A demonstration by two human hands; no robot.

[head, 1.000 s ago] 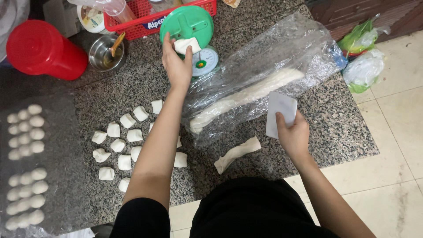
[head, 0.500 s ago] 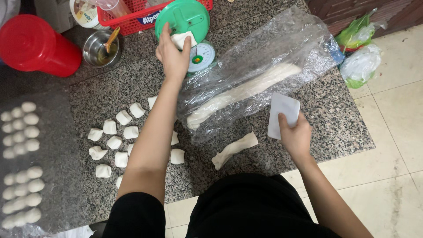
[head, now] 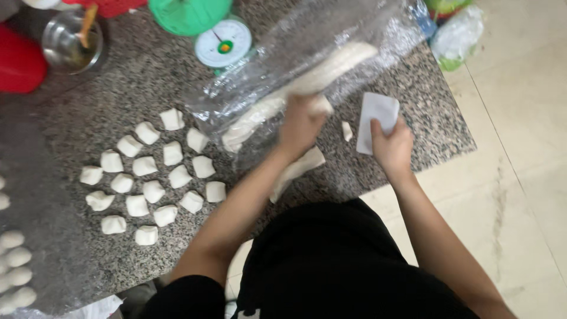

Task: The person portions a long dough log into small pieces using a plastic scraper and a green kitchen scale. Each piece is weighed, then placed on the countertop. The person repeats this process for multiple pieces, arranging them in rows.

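The left hand (head: 302,121) clenches the near end of the dough log (head: 331,65), whose long axis slants away up-right under clear plastic wrap (head: 283,53); beside it, the right hand (head: 393,145) grips a white scraper (head: 378,112).

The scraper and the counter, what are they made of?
The scraper in the right hand looks like white plastic: thin, flat, smooth, matte. The counter looks like polished granite: grey with black and white speckles and a slight sheen.
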